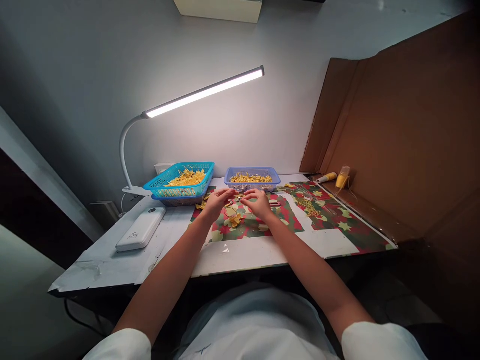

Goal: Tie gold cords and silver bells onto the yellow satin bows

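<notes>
My left hand (218, 204) and my right hand (258, 204) are raised close together over the patterned paper (258, 227), fingertips pinched and facing each other. What they pinch is too small to make out. Small shiny silver pieces (237, 199) show between the fingertips; whether they are held or lie beyond is unclear. Just below the hands lies a yellow ribbon bow (235, 219) with a thin loop of cord. More yellow ribbon pieces (202, 203) lie left of my left hand, partly hidden.
A turquoise basket (157, 191) of yellow bows and a lilac basket (252, 186) of gold pieces stand at the back. A desk lamp (129, 187) and white power bank (141, 229) are left. Gold cords (310, 207) and a yellow-capped bottle (342, 177) are right, beside cardboard (405, 125).
</notes>
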Demonstrator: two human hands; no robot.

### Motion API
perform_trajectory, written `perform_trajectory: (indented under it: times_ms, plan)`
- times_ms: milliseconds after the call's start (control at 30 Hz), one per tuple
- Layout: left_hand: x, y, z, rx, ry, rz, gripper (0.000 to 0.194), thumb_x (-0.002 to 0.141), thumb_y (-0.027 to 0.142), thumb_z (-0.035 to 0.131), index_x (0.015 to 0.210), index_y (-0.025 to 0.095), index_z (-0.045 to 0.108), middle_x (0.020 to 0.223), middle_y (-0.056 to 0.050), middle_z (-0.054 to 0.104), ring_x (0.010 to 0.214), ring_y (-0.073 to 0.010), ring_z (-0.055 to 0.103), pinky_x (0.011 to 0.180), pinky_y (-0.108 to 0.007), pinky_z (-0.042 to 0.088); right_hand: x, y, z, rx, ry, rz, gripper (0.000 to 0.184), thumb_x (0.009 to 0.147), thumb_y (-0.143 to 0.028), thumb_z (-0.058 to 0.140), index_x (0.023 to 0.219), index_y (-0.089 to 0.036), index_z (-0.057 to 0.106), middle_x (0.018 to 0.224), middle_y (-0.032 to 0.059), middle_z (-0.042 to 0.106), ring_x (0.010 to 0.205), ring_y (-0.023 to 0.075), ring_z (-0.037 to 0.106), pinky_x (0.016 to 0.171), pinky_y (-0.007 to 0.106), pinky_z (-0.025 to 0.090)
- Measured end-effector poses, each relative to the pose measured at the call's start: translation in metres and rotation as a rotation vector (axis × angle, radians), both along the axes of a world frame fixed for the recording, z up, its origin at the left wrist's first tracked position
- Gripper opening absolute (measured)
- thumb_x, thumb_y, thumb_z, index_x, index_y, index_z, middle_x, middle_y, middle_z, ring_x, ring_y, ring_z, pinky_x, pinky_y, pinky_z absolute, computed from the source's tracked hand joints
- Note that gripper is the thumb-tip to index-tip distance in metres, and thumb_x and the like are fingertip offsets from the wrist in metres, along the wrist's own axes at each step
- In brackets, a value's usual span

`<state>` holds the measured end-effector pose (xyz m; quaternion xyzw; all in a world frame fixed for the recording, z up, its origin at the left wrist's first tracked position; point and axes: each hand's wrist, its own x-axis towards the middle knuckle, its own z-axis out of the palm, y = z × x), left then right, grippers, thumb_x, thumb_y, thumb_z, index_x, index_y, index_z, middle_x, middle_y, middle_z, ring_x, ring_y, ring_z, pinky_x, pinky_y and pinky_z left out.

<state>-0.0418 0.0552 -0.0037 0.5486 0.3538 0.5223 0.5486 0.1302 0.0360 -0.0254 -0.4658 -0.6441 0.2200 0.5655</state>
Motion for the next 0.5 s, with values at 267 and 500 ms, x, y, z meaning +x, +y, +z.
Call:
perform_trajectory:
  times_ms: [267,500]
  plan:
    - [-0.022,-0.002,0.007,0.001,0.512,-0.107,0.025,0.058,0.038,0.081,0.061,0.014,0.072,0.053,-0.002,0.062,0.043,-0.0083,0.039,0.044,-0.024,0.024,0.012,-0.002,0.015,-0.094,0.529,0.118,0.036,0.064,-0.054,0.073,0.073,-0.02,0.067,0.078,0.0045,0.072,0.071,0.0156,0.061,0.068,0.03,0.047]
    - [-0.01,-0.009,0.003,0.012,0.683,-0.057,0.036,0.064,0.051,0.07,0.062,0.015,0.064,0.052,0.0,0.06,0.048,-0.0097,0.041,0.047,-0.023,0.029,0.015,-0.003,0.019,-0.083,0.55,0.142,0.039,0.062,-0.056,0.074,0.075,-0.02,0.066,0.072,0.0009,0.069,0.058,0.0096,0.055,0.062,0.026,0.045]
